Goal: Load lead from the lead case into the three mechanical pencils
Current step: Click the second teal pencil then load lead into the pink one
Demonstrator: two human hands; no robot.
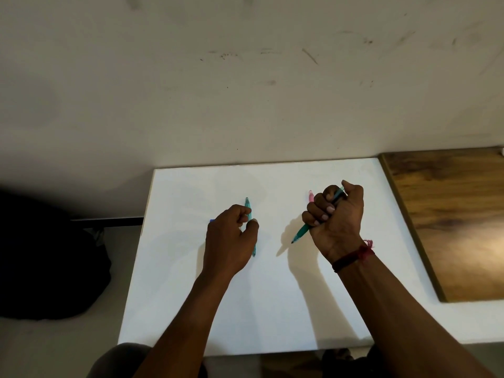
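My right hand (336, 214) is fisted around a teal mechanical pencil (300, 232), held above the white table (191, 296) with its tip pointing down and left. Behind that fist a pink pencil (311, 196) lies on the table, mostly hidden. My left hand (230, 238) hovers over a second teal pencil (247, 204) lying on the table, its fingers curled with thumb and forefinger close to the barrel; whether they grip it is unclear. A small blue object (211, 221), perhaps the lead case, peeks out from behind my left hand.
A brown wooden board (458, 219) lies at the table's right side. The pale wall (245, 77) stands right behind the table. A dark bag-like shape (46, 255) sits on the floor to the left.
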